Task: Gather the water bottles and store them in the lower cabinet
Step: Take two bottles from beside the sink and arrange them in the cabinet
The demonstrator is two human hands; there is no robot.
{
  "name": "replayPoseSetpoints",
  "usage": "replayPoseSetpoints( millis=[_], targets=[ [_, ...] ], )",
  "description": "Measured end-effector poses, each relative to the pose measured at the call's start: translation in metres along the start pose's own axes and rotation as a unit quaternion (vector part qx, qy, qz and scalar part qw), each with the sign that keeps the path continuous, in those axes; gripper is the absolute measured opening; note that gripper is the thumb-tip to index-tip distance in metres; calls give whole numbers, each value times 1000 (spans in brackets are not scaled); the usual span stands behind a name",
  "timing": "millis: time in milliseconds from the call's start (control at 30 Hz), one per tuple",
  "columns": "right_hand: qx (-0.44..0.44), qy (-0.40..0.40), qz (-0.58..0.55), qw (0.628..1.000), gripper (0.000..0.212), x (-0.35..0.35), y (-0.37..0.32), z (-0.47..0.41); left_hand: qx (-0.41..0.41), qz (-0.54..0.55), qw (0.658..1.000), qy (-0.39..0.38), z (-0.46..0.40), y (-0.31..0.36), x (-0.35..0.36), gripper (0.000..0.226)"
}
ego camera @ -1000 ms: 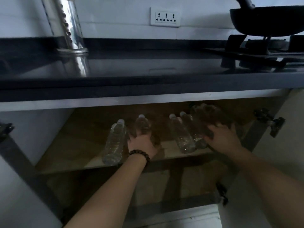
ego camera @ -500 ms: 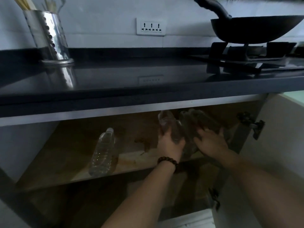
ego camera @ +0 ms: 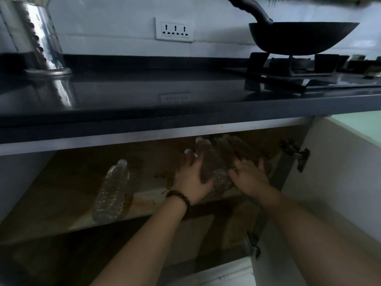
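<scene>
- Both hands reach into the open lower cabinet (ego camera: pixel 329 172), onto its wooden shelf (ego camera: pixel 68 195), and press a cluster of water bottles (ego camera: pixel 208 159) between them.
- Left hand (ego camera: pixel 190 179), a dark beaded bracelet (ego camera: pixel 179 197) at its wrist, lies with fingers spread against the left side of the cluster, palm on a bottle's body.
- Right hand (ego camera: pixel 248 175) lies with fingers spread over the right side of the same cluster, so the bottles are sandwiched between the two palms.
- Bottles in the cluster lie on their sides, caps pointing toward the back of the cabinet; how many there are cannot be told in the dim light.
- One more clear water bottle (ego camera: pixel 112 189) lies on its side on the same shelf, well to the left of the hands, cap toward the back, touched by nothing.
- Above the cabinet runs a dark countertop (ego camera: pixel 144 93), with a shiny metal utensil holder (ego camera: pixel 39 38) at its left end.
- At the right a black wok (ego camera: pixel 299 37) sits on the gas stove (ego camera: pixel 288 73).
- A white wall socket (ego camera: pixel 174 29) is set in the wall behind the counter.
</scene>
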State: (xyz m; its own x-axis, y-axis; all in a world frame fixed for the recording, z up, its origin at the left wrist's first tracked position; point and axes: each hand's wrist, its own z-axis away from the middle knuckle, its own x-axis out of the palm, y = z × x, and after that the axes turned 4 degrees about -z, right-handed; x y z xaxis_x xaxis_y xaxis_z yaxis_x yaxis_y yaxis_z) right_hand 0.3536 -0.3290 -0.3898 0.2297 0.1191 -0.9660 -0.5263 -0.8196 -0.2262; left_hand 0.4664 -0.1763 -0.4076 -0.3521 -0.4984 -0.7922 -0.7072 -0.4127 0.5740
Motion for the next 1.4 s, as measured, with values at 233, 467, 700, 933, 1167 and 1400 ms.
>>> replayPoseSetpoints(
  millis=[233, 467, 700, 933, 1167, 1400],
  targets=[
    [4, -4, 9, 1000, 55, 1, 2, -2, -240, -165, 956, 27, 92, -135, -91, 71],
    [4, -34, 16, 999, 51, -9, 2, 1, -282, -62, 957, -11, 78, -129, -104, 53],
    [-7, -4, -14, 1000, 57, -5, -1, 12, -240, 39, 970, 20, 77, -73, -64, 43],
    [-14, 52, -45, 998, 64, 7, -7, 24, -175, 137, 975, -14, 32, -19, 13, 70],
    [-30, 43, -32, 998, 81, 17, -32, 20, -91, 75, 993, -21, 33, -40, 23, 89],
    [-18, 48, 45, 998, 66, 27, -40, 5, -103, -1, 993, -61, 13, -40, 25, 106]
  ],
)
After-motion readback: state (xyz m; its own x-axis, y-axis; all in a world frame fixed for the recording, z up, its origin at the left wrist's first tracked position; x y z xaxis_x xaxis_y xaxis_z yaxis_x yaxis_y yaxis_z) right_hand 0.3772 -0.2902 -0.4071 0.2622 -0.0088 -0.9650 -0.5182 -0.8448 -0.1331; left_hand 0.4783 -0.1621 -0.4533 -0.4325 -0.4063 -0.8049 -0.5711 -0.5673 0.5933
